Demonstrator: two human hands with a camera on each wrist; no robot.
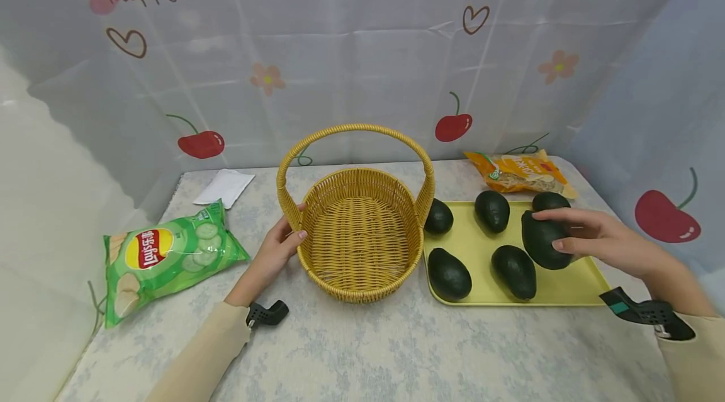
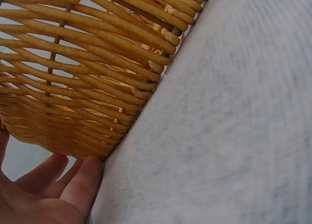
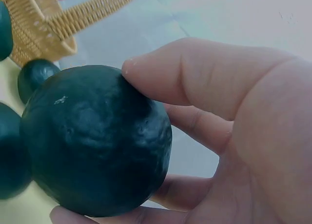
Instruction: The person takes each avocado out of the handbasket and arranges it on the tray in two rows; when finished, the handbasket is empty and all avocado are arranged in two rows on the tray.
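A yellow woven basket [image 1: 362, 292] with a tall arched handle stands mid-table, its inside bare. At its left side my left hand [image 1: 279, 248] holds it near the foot of the handle, thumb at the rim; in the left wrist view the fingertips touch the outer wall. My right hand [image 1: 600, 240] grips a dark green avocado [image 1: 545, 241] between thumb and fingers, over the right part of a pale yellow tray [image 1: 572, 292]. Several more avocados lie on that tray, among them one [image 1: 513, 272] just left of the held one. The right wrist view shows the held avocado [image 3: 97, 141] close up.
Left of the basket lies a green chip bag [image 1: 170, 257], with a white packet [image 1: 225, 187] behind it. An orange food bag [image 1: 518, 172] rests behind the tray. A printed curtain [image 1: 362, 62] hangs along the table's back edge. The tray's left side adjoins the basket.
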